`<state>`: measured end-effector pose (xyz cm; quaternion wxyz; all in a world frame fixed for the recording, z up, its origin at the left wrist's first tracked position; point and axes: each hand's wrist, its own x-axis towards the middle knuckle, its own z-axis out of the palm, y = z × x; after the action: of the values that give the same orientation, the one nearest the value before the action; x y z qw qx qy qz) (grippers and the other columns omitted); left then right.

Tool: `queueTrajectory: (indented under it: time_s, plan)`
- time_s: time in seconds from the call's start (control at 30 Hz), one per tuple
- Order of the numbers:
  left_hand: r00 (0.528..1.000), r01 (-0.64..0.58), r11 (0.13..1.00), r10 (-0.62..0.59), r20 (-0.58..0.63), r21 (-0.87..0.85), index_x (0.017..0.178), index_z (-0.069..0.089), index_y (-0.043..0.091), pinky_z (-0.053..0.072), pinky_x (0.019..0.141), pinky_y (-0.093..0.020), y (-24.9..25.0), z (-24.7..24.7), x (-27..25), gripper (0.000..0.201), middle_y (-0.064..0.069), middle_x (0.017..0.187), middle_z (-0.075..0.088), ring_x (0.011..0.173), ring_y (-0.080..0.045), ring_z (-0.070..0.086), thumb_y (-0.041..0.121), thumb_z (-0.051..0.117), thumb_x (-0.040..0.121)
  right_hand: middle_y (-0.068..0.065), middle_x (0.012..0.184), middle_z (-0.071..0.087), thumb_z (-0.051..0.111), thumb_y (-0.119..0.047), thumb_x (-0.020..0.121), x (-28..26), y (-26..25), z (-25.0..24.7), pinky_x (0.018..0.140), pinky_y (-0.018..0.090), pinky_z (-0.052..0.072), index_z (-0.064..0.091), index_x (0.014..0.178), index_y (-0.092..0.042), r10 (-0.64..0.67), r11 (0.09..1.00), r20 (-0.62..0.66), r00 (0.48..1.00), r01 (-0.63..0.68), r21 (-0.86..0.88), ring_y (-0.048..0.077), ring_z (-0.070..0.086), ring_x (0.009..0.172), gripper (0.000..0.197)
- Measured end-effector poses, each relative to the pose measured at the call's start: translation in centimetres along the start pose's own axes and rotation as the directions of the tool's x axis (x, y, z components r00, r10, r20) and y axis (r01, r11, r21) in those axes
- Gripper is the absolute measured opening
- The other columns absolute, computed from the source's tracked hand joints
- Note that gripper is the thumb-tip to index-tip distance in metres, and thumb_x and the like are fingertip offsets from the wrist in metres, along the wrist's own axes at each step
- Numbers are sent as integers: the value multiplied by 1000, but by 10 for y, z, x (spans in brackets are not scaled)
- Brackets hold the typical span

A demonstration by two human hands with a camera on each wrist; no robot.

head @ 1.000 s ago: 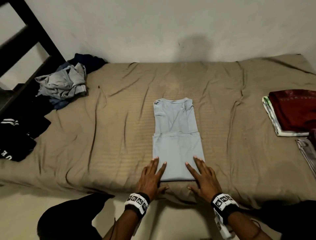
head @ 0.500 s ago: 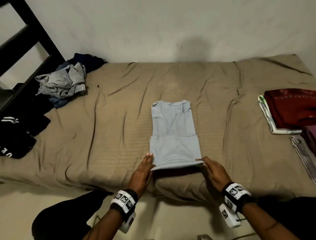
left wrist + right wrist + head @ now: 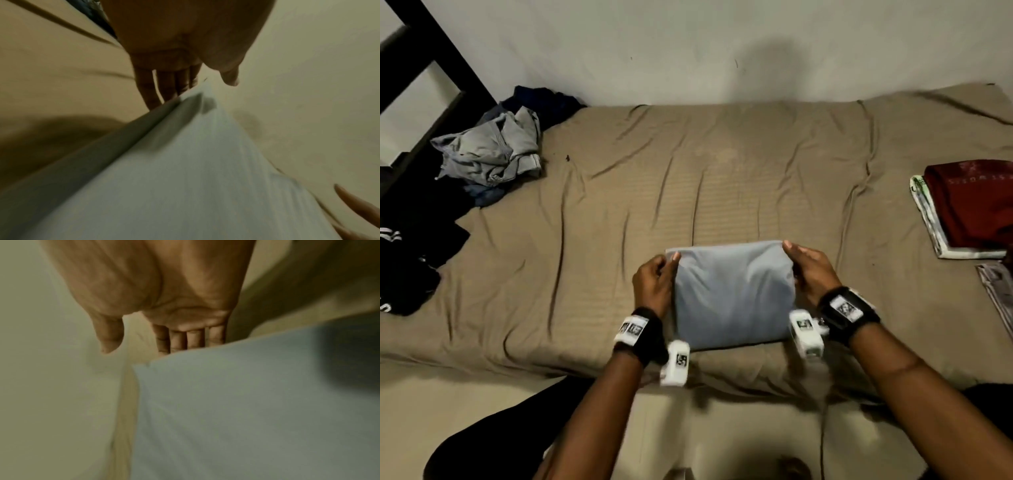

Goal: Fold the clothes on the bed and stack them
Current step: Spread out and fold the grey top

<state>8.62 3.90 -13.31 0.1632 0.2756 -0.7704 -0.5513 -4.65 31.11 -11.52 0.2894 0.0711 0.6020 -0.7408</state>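
The left hand [image 3: 654, 286] and the right hand [image 3: 808, 270] each held one far corner of the light blue shirt [image 3: 732, 294], fingers under the cloth and thumb over it, with the shirt spanning the gap between them above the bed [image 3: 619, 205]. To finish this fold well, both corners should travel level and land square on the edge beyond the hands, then the crease nearest the wrists should be pressed flat. The stack of folded clothes [image 3: 969, 212] lay well out to the right of the right hand, and the unfolded pile [image 3: 489, 154] far beyond the left hand. Only the head view showed these; the wrist views showed the fingers [image 3: 150, 91] passing beneath the cloth edge, blurred.
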Motion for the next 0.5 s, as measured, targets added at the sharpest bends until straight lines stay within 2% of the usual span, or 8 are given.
queueTrajectory:
  time_s: [0.07,0.1,0.17,0.23,0.27,0.33,0.43,0.5]
  plan:
    - [985,172,971,-169,-27,167,64,50,12,35,57,-34,-16,20,28,59,6,58,52,61,-20,47,64,59,91,3,72,57,69,-57,86,40,20,-4,51,26,37,69,84,-16,172,985,-89,981,-173,-1,20,49,57,41]
    - [961,274,942,-278,-4,192,65,53,12,37,56,-33,-26,28,34,59,3,61,57,63,-23,52,65,62,90,4,71,55,73,-60,82,55,37,-11,53,28,34,67,80,-16,202,976,-116,973,-209,-54,20,45,56,45]
    - [918,378,909,-393,56,175,64,59,11,42,53,-28,-47,36,40,52,2,62,63,63,-22,58,57,71,86,21,80,66,87,-51,69,72,65,-22,64,37,44,71,82,-4,226,956,-141,964,-247,-157,27,54,67,52]
    - [909,389,909,-405,101,149,72,68,8,56,63,-35,-73,35,46,49,-2,68,72,68,-22,66,57,73,76,29,88,68,91,-30,69,66,75,-25,74,45,48,67,81,0,217,951,-146,965,-243,-192,32,60,77,41]
    - [916,372,916,-389,103,149,78,70,8,58,69,-41,-85,33,49,51,-5,72,74,67,-20,65,59,71,73,25,82,69,85,-15,77,64,77,-26,75,44,50,63,76,-3,189,954,-164,968,-221,-201,30,62,75,25]
    - [940,314,940,-328,96,135,85,70,7,58,71,-43,-98,33,49,55,-8,77,75,65,-17,60,61,70,75,13,72,70,71,6,85,60,78,-29,74,36,51,63,74,-6,138,954,-168,976,-176,-242,24,64,66,18]
    - [947,303,948,-288,144,-99,91,72,4,56,73,-37,-82,36,42,38,-13,89,76,75,-17,64,42,74,90,12,76,71,68,6,87,50,85,-34,68,30,52,67,84,-5,75,971,-167,983,-110,-214,20,65,65,11]
    - [947,305,938,-281,153,-163,94,75,6,58,81,-39,-76,39,45,26,-16,96,77,82,-20,68,32,72,93,11,78,73,66,6,90,47,91,-36,67,29,56,66,89,-3,47,983,-178,983,-77,-166,19,67,66,9]
